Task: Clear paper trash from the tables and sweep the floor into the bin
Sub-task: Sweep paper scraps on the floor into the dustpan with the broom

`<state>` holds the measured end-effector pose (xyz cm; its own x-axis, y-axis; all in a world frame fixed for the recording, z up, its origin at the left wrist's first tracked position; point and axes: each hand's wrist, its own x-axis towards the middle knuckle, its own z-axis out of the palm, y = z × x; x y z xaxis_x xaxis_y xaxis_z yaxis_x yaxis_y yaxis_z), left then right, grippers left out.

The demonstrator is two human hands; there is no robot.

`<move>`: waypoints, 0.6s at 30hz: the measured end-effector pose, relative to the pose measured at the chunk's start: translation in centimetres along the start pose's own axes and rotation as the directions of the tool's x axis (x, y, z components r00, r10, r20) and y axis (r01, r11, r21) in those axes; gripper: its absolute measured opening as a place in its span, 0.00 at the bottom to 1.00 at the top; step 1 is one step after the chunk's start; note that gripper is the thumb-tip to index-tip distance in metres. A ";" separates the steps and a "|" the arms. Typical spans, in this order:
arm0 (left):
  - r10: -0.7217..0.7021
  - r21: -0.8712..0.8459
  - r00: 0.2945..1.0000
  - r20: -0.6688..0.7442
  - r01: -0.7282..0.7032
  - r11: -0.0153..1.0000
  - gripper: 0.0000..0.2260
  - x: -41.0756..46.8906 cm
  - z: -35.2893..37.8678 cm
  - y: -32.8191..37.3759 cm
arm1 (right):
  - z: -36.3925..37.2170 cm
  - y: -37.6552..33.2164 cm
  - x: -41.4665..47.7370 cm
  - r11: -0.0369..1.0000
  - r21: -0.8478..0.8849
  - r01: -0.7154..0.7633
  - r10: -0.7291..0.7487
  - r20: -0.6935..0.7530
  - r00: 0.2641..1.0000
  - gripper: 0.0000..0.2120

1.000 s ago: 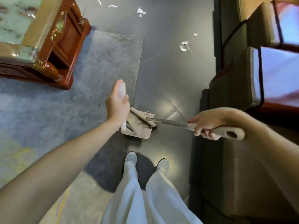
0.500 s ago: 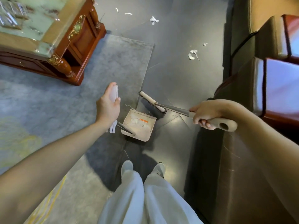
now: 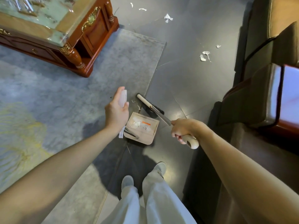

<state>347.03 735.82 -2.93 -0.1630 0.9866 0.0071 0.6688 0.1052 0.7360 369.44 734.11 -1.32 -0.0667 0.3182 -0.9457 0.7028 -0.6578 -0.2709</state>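
You are sweeping floor litter: left hand (image 3: 116, 113) gripping the dustpan (image 3: 142, 126) handle, right hand (image 3: 184, 130) gripping the broom (image 3: 146, 103) at the rug (image 3: 97, 78) edge, paper scraps (image 3: 204, 55) lying well ahead on the floor (image 3: 186, 81), probably calling for stepping forward.

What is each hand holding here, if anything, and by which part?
The left grip holds the dustpan by the white top of its upright handle. The right grip holds the broom by the beige end of its handle.
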 end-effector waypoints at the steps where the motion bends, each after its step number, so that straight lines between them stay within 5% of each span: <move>1: 0.001 -0.004 1.000 0.006 -0.001 1.000 0.22 0.0 0.0 0.1 | 0.6 -0.1 -0.4 0.999 0.038 -0.016 0.014 0.039 0.999 0.21; 5: -0.009 -0.003 1.000 0.009 0.009 1.000 0.22 0.0 -0.5 0.1 | 0.4 -0.3 -3.6 0.988 0.147 -0.052 0.030 0.151 0.988 0.25; 11: -0.010 0.006 1.000 -0.009 0.010 1.000 0.22 -1.1 -3.2 -1.0 | -2.0 -1.7 -8.2 0.963 0.265 -0.053 0.032 0.083 0.996 0.23; 18: -0.092 -0.044 0.995 -0.045 0.090 0.995 0.22 -1.4 -6.4 -2.1 | -1.9 -4.0 -7.5 0.977 0.213 -0.026 0.036 -0.040 0.999 0.21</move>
<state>341.18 733.44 -0.18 -0.2561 0.9662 -0.0298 0.6190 0.1876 0.7627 368.47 735.66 7.16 -0.0135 0.3213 -0.9469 0.5375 -0.7962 -0.2778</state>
